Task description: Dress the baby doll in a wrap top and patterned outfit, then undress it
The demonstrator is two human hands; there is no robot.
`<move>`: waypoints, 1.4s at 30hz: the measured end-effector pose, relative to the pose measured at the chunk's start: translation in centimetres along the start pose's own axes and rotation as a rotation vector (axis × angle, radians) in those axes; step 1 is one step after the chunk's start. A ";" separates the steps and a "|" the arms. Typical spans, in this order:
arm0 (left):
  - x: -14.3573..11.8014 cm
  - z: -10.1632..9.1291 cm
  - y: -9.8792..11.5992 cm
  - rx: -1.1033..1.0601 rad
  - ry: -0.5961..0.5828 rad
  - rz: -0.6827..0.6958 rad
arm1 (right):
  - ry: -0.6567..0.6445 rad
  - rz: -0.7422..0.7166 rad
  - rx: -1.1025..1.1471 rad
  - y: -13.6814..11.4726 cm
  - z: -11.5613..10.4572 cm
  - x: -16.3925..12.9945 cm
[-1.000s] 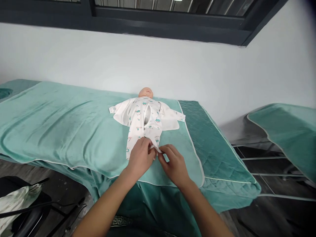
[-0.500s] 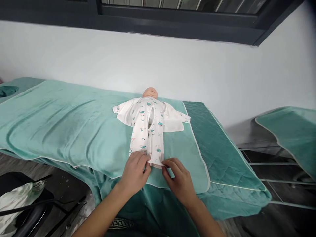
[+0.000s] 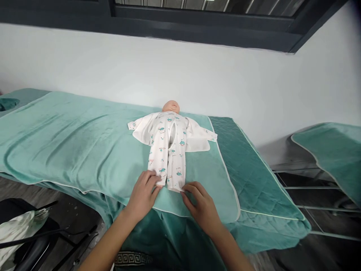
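No legible writing or brand marks are visible; the only pattern of note is a Greek-key border on dark teal cloth at bottom centre. The baby doll lies face up in the centre of the frame, head toward the white wall, dressed in a white sleepsuit printed with small teal figures. The front opening gapes at the chest; both legs lie straight and flat, sleeves spread to either side. It rests on a light green towel over a darker quilted cover. The left hand pinches the cuff of the left-frame leg; the right hand has its fingertips on the other leg's hem, fingers loosely curled. At lower left, pale crumpled cloth lies on a black seat.
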State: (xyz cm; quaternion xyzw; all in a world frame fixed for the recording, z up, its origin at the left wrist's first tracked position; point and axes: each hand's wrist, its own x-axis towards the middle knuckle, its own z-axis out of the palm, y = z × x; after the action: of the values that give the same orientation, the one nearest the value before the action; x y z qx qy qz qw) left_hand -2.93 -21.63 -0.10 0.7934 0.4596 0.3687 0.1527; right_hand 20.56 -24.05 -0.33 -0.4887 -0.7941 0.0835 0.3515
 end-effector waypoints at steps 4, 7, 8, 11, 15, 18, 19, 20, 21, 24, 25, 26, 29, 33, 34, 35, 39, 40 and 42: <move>0.1 -0.5 -0.9 -0.201 0.003 -0.012 | -0.053 0.025 0.072 -0.1 -0.1 0.5; -0.6 -0.5 -1.5 -0.302 0.051 -0.108 | -0.051 0.059 0.108 0.1 -0.1 0.8; -0.9 -0.5 -1.7 -0.327 0.066 -0.138 | -0.048 0.070 0.118 0.3 0.0 0.8; -1.2 -0.5 -2.4 -0.416 0.034 -0.195 | -0.015 0.109 0.148 1.6 0.5 0.8; 0.5 -0.8 -3.8 -0.508 0.034 -0.268 | 0.151 0.136 0.034 4.6 1.9 1.9; 3.5 -0.5 -5.4 -0.310 0.118 -0.261 | 0.186 0.112 -0.128 6.6 2.9 4.1; 4.6 -0.3 -5.9 -0.200 0.127 -0.215 | 0.175 0.105 -0.174 7.0 3.2 5.0; 5.7 0.0 -6.5 -0.090 0.129 -0.159 | 0.160 0.100 -0.213 7.4 3.4 5.9; 6.8 0.2 -7.0 0.010 0.117 -0.107 | 0.143 0.096 -0.246 7.7 3.6 6.8; 9.5 1.0 -8.4 0.207 0.037 -0.007 | 0.084 0.071 -0.322 8.2 3.9 9.0; 10.3 1.3 -8.9 0.237 0.005 0.014 | 0.059 0.059 -0.346 8.3 4.0 9.6; 10.9 1.5 -9.2 0.255 -0.025 0.032 | 0.034 0.051 -0.368 8.4 4.1 10.2; 12.6 2.0 -10.0 0.261 -0.081 0.066 | -0.009 0.072 -0.441 8.7 4.4 11.4; 14.2 2.5 -10.3 0.253 -0.126 0.082 | -0.031 0.104 -0.462 9.3 4.6 12.4; 14.4 2.5 -10.3 0.253 -0.136 0.086 | -0.035 0.111 -0.434 9.4 4.6 12.5; 14.6 2.6 -10.3 0.253 -0.148 0.093 | -0.039 0.118 -0.403 9.5 4.5 12.4; 14.7 2.6 -10.4 0.264 -0.187 0.097 | -0.024 0.117 -0.290 9.4 4.0 11.3; 14.6 2.5 -10.4 0.273 -0.193 0.089 | -0.019 0.112 -0.264 9.3 3.9 11.0; 14.4 2.3 -10.3 0.296 -0.199 0.071 | -0.007 0.101 -0.228 9.1 3.8 10.6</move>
State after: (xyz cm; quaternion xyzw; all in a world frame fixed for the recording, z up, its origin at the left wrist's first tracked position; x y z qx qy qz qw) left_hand -3.15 -3.81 -1.23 0.8556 0.4632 0.2218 0.0657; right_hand 21.75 -9.79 -2.44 -0.5646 -0.7741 0.0118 0.2862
